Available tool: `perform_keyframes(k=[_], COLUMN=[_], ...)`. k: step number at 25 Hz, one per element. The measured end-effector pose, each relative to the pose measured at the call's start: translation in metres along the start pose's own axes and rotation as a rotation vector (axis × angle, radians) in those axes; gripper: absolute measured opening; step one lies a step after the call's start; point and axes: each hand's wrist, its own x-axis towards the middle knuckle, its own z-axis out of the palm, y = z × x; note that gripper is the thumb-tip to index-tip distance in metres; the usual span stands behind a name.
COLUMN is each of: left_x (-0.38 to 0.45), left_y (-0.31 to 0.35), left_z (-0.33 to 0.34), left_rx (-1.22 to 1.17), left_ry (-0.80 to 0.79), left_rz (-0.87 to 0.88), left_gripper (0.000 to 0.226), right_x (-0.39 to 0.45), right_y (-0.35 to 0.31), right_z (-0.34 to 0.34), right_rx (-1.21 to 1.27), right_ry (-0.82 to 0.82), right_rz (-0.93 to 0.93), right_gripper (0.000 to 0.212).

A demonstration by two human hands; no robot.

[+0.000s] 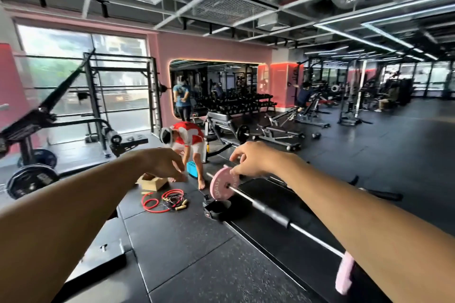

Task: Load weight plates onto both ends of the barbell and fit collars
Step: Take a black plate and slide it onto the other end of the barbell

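Observation:
A steel barbell (253,200) lies on the black platform, running from far centre to near right. A pink weight plate (221,186) sits on its far sleeve. My right hand (256,160) pinches the top rim of this plate with thumb and fingers. A second pink plate (345,275) sits on the near end at the lower right, blurred. My left hand (162,162) hovers left of the far plate, fingers curled downward and apart, holding nothing. A black collar-like object with red trim (214,209) lies on the floor below the far plate.
A person in a red and white top (189,140) bends over just beyond the barbell's far end, near a cardboard box (152,182) and a blue object (192,168). Red and black jump ropes (165,200) lie on the floor. A plate-loaded machine (32,179) stands at left; benches behind.

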Motion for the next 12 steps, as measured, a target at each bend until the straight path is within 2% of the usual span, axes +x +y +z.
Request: perform_keyframes(k=[5,8,12], left_x=[0.103,0.165,0.229], left_y=[-0.002,0.002,0.008], left_z=[-0.007,-0.019,-0.039], left_rx=[-0.104,-0.05,-0.09], left_ry=[0.012,0.043,0.059], left_rz=[-0.119,-0.191,-0.295], left_gripper=[0.036,0.031,0.017], right_x=[0.115,0.189,0.273], right_y=[0.061,0.092,0.12], right_z=[0.006,-0.005,-0.016], right_rx=[0.02,-0.031,0.018], right_ry=[-0.03,-0.055,-0.088], right_rz=[-0.14,-0.241,-0.316], right_gripper=[0.038,0.039,0.042])
